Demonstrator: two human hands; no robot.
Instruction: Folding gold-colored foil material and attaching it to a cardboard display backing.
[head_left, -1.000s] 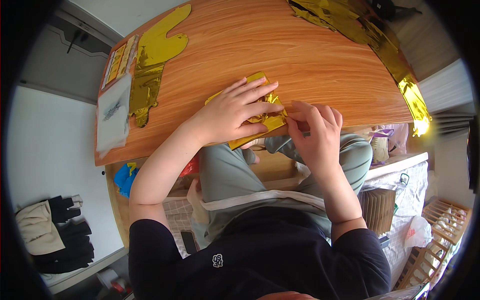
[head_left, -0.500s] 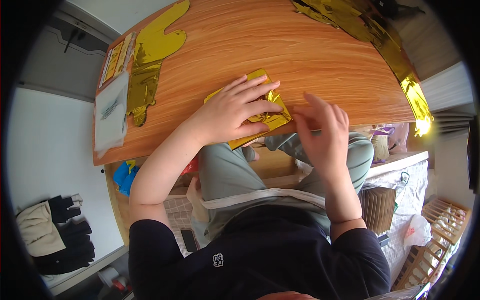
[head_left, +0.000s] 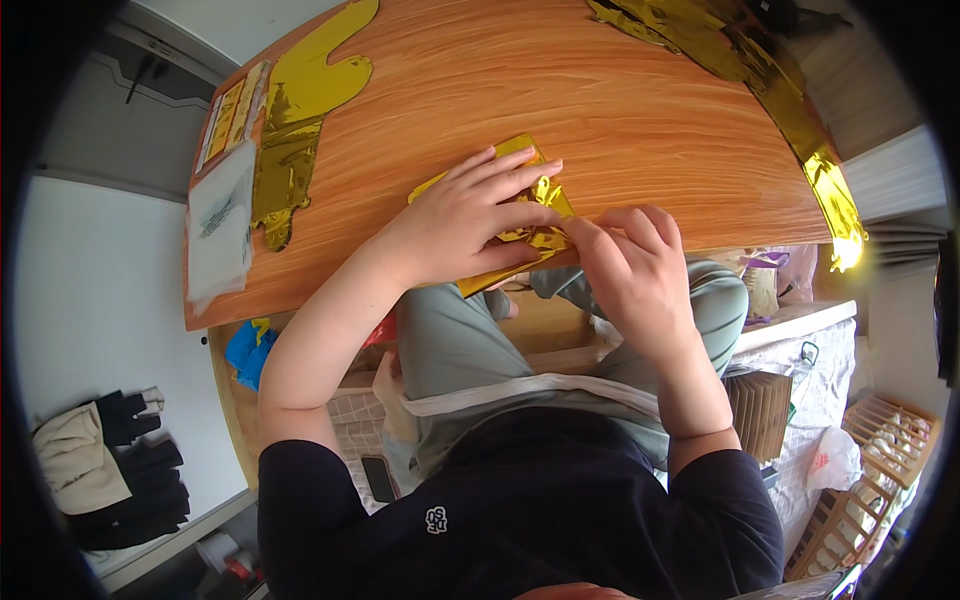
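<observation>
A folded packet of shiny gold foil lies at the near edge of the wooden table, one corner jutting past the edge. My left hand rests flat on it with fingers spread, covering much of its middle. At the packet's right side, my right hand is closed, its curled index finger and thumb pinching the foil's edge near the left fingertips. The exact grip is partly hidden behind the knuckles.
A flat gold foil balloon lies at the table's left, near clear plastic sleeves and a card pack. More gold foil runs along the right edge, hanging over the near corner. A phone lies beside me.
My right hand has moved left onto the foil's right edge, and its fingers have curled from loosely open to closed. My left hand has stayed in place.
</observation>
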